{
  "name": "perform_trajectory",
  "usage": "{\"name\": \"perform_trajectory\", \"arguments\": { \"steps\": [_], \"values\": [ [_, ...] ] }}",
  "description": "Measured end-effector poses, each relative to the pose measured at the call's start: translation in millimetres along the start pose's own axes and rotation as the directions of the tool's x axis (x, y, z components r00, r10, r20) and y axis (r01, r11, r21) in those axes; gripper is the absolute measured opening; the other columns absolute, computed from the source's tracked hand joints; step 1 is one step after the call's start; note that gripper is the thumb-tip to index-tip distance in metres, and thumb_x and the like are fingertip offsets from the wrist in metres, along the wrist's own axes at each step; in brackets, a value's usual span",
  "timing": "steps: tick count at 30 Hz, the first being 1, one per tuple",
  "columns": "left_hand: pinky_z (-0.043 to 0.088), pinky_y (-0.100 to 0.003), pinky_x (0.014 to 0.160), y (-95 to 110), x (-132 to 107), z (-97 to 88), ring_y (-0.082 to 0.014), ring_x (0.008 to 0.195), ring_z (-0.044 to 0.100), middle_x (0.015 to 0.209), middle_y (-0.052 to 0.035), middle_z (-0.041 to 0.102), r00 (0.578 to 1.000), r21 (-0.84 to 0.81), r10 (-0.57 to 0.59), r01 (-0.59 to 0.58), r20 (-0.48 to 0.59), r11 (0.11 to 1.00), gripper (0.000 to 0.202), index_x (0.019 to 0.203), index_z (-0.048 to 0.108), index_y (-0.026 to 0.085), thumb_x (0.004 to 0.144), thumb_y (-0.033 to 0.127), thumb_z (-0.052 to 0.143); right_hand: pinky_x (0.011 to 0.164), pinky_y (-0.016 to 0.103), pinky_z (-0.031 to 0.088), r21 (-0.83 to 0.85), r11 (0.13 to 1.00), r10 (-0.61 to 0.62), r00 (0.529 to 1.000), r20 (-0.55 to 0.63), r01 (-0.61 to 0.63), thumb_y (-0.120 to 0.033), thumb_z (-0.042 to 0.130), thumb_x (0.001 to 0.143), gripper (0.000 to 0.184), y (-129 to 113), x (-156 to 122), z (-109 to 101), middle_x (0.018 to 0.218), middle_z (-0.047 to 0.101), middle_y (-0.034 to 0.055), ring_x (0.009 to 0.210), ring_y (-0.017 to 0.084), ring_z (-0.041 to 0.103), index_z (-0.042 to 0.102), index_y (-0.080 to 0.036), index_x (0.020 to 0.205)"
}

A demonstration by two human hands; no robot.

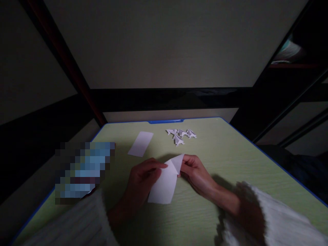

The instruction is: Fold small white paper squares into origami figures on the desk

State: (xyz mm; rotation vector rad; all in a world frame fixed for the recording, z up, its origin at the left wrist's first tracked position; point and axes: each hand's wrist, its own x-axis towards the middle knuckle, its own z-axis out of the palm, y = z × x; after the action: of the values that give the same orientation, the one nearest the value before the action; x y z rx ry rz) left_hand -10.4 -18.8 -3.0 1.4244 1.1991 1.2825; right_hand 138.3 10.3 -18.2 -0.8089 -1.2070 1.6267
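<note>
Between my two hands is a white sheet of paper, its upper right corner folded over at a slant. My left hand is closed on the sheet's left edge, thumb and forefinger pinching near the top. On the other side, my right hand pinches the folded corner, with some fingertips hidden behind the paper. Beyond the hands lie several small folded paper figures grouped together. A flat rectangular piece of white paper rests to their left.
The pale green table has a blue rim and a blue handle at its far edge. A pixelated bluish object lies at the left. Cabinet panels stand behind the table, and dark shelving is at the right.
</note>
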Motion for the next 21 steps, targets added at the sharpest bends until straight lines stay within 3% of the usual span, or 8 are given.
{"name": "perform_trajectory", "arguments": {
  "steps": [5, 8, 15, 21],
  "values": [
    [0.038, -0.015, 0.044, -2.8, 1.1, 2.7, -0.0087, 0.051, 0.052, 0.056, 0.0029, 0.058, 0.99, 0.037, -0.114, 0.117, -0.086, 0.992, 0.002, 0.059, 0.06, 0.015, 0.059, 0.017, 0.059, 0.043, 0.017, 0.028, -0.071, 0.997, -0.004, 1.0, 0.022, 0.006, -0.025, 0.066, 0.059, 0.021, -2.6, -0.5, 0.8, 0.042, 0.047, -0.0052, 0.041, 0.004, 0.038, 0.056, -0.011, 0.048],
    [0.038, -0.015, 0.042, -4.5, 1.8, 4.0, -0.0081, 0.048, 0.052, 0.054, 0.0048, 0.056, 0.98, 0.002, -0.158, 0.159, -0.119, 0.987, 0.012, 0.068, 0.059, 0.016, 0.056, 0.018, 0.062, 0.042, 0.016, 0.029, -0.08, 0.997, -0.006, 0.999, 0.038, 0.009, -0.026, 0.067, 0.057, 0.021, -4.4, -0.7, 1.6, 0.042, 0.048, -0.0051, 0.041, 0.004, 0.038, 0.056, -0.011, 0.048],
    [0.04, -0.017, 0.045, -4.8, 2.6, 4.8, -0.0106, 0.051, 0.054, 0.055, 0.0015, 0.061, 0.984, 0.032, -0.173, 0.174, -0.047, 0.984, 0.007, 0.059, 0.061, 0.014, 0.06, 0.021, 0.058, 0.042, 0.015, 0.03, -0.083, 0.997, 0.02, 0.995, 0.102, -0.012, -0.027, 0.069, 0.055, 0.021, -7.2, -1.9, 3.1, 0.044, 0.048, -0.0054, 0.042, 0.003, 0.038, 0.056, -0.011, 0.051],
    [0.037, -0.016, 0.043, -2.8, 1.8, 5.3, -0.009, 0.048, 0.05, 0.05, 0.0031, 0.057, 0.987, 0.046, -0.16, 0.161, -0.014, 0.986, 0.008, 0.055, 0.058, 0.014, 0.06, 0.02, 0.057, 0.045, 0.018, 0.033, -0.07, 0.997, 0.024, 0.988, 0.156, -0.013, -0.037, 0.065, 0.057, 0.027, -4.8, -2.0, 3.6, 0.049, 0.05, -0.0047, 0.045, 0.005, 0.041, 0.054, -0.012, 0.055]
  ]
}}
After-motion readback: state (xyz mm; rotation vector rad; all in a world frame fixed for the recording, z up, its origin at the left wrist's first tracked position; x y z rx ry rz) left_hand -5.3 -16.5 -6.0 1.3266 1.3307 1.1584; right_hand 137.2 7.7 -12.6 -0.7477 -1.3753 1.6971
